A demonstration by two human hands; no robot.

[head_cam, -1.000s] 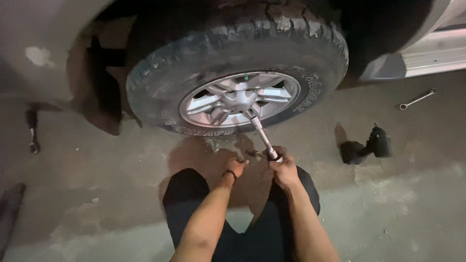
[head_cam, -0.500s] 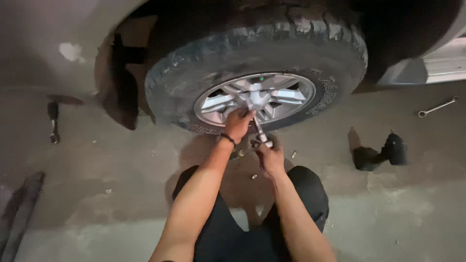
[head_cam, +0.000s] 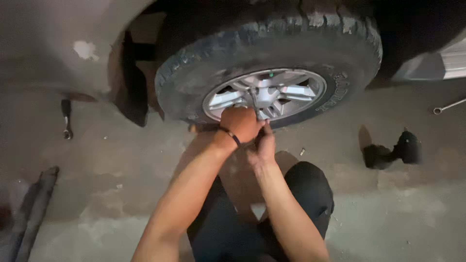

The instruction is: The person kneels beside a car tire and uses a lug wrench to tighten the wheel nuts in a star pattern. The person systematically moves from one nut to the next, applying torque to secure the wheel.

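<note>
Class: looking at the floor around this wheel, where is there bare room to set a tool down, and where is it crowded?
Bare concrete lies between the ratchet and the left hand, and between the black power tool and the spanner. It is crowded below the wheel, where both hands, right hand, and a small loose piece sit.

a silver alloy wheel [head_cam: 272, 94] in a dark, knobbly tyre [head_cam: 310, 43] stands upright just beyond the left hand [head_cam: 241, 123]; a thin metal wrench [head_cam: 256, 104], mostly hidden, runs from its hub down toward the right hand [head_cam: 264, 145].
</note>
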